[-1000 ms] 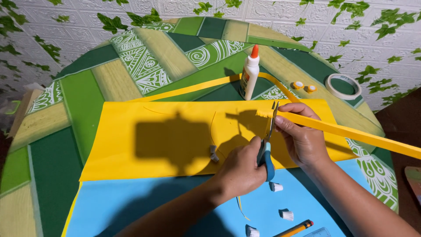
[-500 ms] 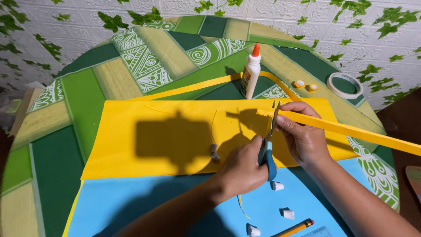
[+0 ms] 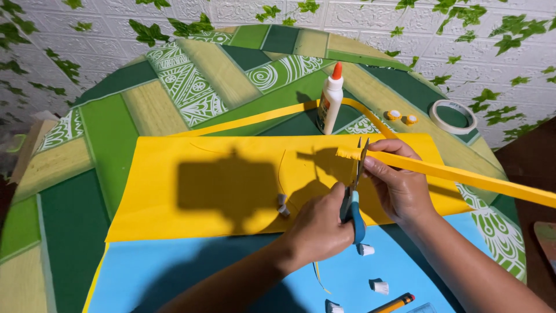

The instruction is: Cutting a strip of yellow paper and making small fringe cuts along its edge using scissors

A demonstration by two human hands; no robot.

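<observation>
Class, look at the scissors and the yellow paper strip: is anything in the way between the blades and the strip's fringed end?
Nothing visible. The scissors in the left hand meet the yellow strip directly, beside the right hand.

A white glue bottle with an orange cap (image 3: 330, 99) stands on the green patterned round surface (image 3: 116, 133). A white tape roll (image 3: 454, 116) lies near two small yellow-rimmed paper coils (image 3: 402, 117). A large blue paper sheet (image 3: 191, 272) carries small white fringed rolls (image 3: 366, 250).

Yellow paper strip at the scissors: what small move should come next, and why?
Probably another short snip beside the last one. The left hand holds the blue-handled scissors upright at the yellow strip, which the right hand holds; only the strip's end looks fringed, the rest uncut.
</observation>
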